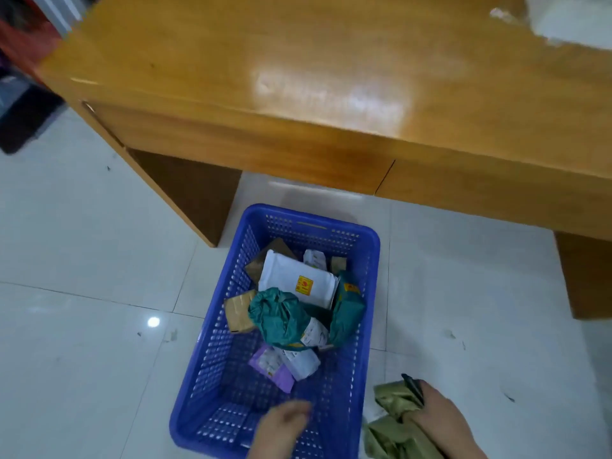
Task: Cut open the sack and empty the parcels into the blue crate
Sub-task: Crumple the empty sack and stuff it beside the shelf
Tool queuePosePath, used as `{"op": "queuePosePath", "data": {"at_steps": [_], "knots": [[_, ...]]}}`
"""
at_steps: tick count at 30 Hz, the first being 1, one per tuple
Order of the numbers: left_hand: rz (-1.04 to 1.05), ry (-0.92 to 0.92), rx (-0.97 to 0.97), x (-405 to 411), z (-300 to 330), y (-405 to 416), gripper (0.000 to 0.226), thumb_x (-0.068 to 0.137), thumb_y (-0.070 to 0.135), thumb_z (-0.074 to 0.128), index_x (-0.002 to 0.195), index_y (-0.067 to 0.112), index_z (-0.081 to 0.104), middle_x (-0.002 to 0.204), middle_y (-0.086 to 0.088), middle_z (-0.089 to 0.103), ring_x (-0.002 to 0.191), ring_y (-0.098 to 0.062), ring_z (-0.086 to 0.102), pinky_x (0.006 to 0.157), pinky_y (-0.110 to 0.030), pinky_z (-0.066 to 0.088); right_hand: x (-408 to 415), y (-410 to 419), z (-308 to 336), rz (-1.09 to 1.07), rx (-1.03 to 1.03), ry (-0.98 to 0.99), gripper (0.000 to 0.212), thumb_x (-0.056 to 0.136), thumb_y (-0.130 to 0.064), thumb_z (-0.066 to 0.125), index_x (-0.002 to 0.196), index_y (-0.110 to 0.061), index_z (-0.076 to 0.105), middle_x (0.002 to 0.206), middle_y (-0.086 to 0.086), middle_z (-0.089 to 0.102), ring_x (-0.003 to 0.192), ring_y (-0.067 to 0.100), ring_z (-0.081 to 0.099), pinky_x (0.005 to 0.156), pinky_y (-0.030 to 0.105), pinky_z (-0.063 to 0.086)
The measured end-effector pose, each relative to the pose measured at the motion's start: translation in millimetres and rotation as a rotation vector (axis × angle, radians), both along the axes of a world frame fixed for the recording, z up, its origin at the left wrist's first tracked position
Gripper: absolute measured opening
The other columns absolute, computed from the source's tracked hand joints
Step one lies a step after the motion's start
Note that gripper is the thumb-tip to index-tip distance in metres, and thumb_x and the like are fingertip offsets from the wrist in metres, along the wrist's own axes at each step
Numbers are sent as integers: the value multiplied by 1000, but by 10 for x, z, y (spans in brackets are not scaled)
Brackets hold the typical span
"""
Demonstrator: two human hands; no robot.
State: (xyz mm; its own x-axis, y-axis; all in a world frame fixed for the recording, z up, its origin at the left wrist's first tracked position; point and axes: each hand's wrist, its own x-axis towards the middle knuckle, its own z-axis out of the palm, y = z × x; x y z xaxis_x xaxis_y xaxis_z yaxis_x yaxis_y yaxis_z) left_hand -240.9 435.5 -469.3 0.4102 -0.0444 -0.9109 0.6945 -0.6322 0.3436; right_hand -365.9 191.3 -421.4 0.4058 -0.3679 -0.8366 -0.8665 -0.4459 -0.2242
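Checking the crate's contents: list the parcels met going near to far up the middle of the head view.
Purple parcel → teal bag → white parcel → brown box, all inside the blue crate.
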Motion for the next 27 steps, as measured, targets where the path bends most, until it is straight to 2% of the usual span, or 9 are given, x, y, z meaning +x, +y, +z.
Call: {"op": "queuePosePath", "data": {"at_steps": [3,6,7,9,12,13,15,20,27], "knots": [[67,-240,369,4,-469,693,67,65,34,67,123,4,56,126,-26,56,115,-39,52,97,-42,39,-25,-88,-608,-92,16,205,46,65,-43,58,104,-19,51,100,3,62,95,21,61,77,27,45],[15,-283,534,191,-969,1010,87,67,36,73,132,-10,40,129,-35,47,120,-50,42,100,-55,34,137,-2,-1140,-148,149,130,70,54,-75,56,96,-20,53,97,3,59,96,21,60,80,27,42],[-22,-308,537,335,-1141,1130,82,69,28,78,132,-10,39,127,-34,49,119,-50,43,98,-56,36,204,35,-1287,-222,164,79,58,64,-70,61,94,-20,54,94,3,56,93,22,58,81,26,44],[16,-295,417,657,-1402,1288,75,72,24,78,130,-6,42,121,-30,57,111,-45,53,95,-53,43,341,128,-1436,-272,165,1,13,87,-28,62,80,-19,57,88,7,58,80,23,56,78,18,47],[173,-259,253,816,-1581,1265,40,86,16,64,119,-2,50,103,-17,59,91,-30,55,82,-42,44,450,106,-1629,-312,175,7,28,91,-14,56,65,-21,49,75,4,60,65,12,52,57,4,45],[211,-281,264,843,-1626,1249,34,88,13,61,118,-1,51,101,-16,57,89,-28,54,81,-43,44,450,96,-1641,-309,142,9,31,92,-12,55,62,-20,47,69,2,55,63,12,49,50,4,42],[279,-324,239,853,-1669,1237,29,89,10,58,116,0,53,97,-17,59,84,-28,54,81,-46,47,466,55,-1726,-325,110,33,30,91,-16,57,62,-18,48,70,3,53,69,18,51,62,16,43],[540,-315,16,763,-1535,1236,18,91,1,53,107,9,56,77,-8,58,64,-22,55,49,-25,52,491,47,-1809,-406,58,55,29,87,-30,60,64,-15,51,73,5,56,67,19,51,71,28,38],[690,-251,-198,860,-1494,1178,23,95,3,44,112,8,60,94,-11,66,81,-27,64,65,-35,53,590,-65,-1725,-470,-78,-83,25,91,-26,52,78,-4,53,89,16,60,80,29,55,71,30,38]]}}
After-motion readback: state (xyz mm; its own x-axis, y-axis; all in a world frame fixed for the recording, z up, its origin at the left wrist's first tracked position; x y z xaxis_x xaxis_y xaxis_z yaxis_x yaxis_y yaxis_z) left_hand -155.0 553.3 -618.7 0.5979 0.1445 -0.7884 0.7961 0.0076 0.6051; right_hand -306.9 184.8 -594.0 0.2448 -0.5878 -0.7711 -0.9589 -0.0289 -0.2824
